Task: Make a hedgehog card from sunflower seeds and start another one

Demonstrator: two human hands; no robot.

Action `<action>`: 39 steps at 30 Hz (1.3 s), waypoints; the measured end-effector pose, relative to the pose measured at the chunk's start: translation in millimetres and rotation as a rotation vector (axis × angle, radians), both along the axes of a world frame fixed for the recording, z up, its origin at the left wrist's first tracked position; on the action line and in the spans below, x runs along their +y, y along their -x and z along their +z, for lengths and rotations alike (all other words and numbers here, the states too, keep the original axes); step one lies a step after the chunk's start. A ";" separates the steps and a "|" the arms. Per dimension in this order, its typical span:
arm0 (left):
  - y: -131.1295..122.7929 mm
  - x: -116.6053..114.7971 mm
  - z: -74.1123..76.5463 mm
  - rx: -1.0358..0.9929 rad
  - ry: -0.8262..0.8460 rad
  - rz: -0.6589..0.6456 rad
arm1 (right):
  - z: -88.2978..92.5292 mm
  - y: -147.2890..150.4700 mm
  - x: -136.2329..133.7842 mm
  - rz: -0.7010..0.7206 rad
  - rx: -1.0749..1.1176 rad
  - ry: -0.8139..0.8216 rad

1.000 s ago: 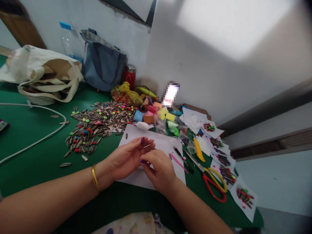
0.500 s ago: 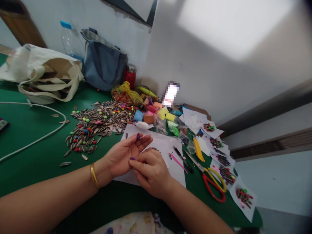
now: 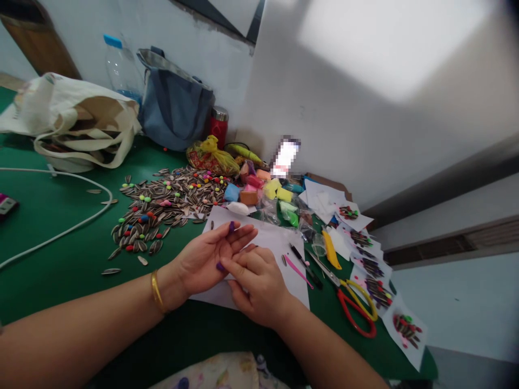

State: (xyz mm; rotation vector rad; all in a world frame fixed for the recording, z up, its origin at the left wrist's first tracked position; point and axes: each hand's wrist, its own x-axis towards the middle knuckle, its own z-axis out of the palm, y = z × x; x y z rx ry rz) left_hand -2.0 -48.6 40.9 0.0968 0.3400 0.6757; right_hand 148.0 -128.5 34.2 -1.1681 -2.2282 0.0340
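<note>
My left hand [image 3: 206, 256] lies palm up over a white paper sheet [image 3: 279, 243] on the green table [image 3: 60, 237], fingers stretched out, a gold bangle on its wrist. My right hand [image 3: 255, 278] rests against that palm with fingers curled and pressed onto it; what lies between them is hidden. Both hands have purple nails. A heap of striped sunflower seeds [image 3: 162, 202] mixed with small coloured clay balls spreads just beyond the left hand.
Coloured clay blocks [image 3: 259, 189] and plastic bags sit behind the paper. Red-handled scissors [image 3: 357, 308], a yellow cutter [image 3: 331, 249], pens and paper cards with seed pictures [image 3: 371, 267] lie right. A cloth bag [image 3: 73, 124], blue bag [image 3: 174, 105], bottle, red flask and white cable [image 3: 60, 232] stand left.
My right hand slid from my left fingertips down onto the left palm and stays pressed there; the left hand opened flatter.
</note>
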 end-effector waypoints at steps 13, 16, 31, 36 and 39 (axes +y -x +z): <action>-0.9 4.6 -2.9 0.044 0.052 0.068 | -2.2 8.5 -5.1 0.010 -0.205 -0.123; -1.4 4.9 -1.9 0.072 0.079 0.073 | -4.0 8.7 -3.9 0.016 -0.204 -0.122; -2.2 3.1 -2.3 0.057 0.049 0.060 | -2.6 7.4 -1.2 0.003 -0.146 -0.122; -1.3 4.0 -5.0 0.064 0.065 0.052 | -2.0 7.4 -1.4 0.032 -0.175 -0.085; -1.6 3.5 -5.8 0.053 0.043 0.062 | -1.3 5.7 -0.7 -0.034 -0.176 -0.079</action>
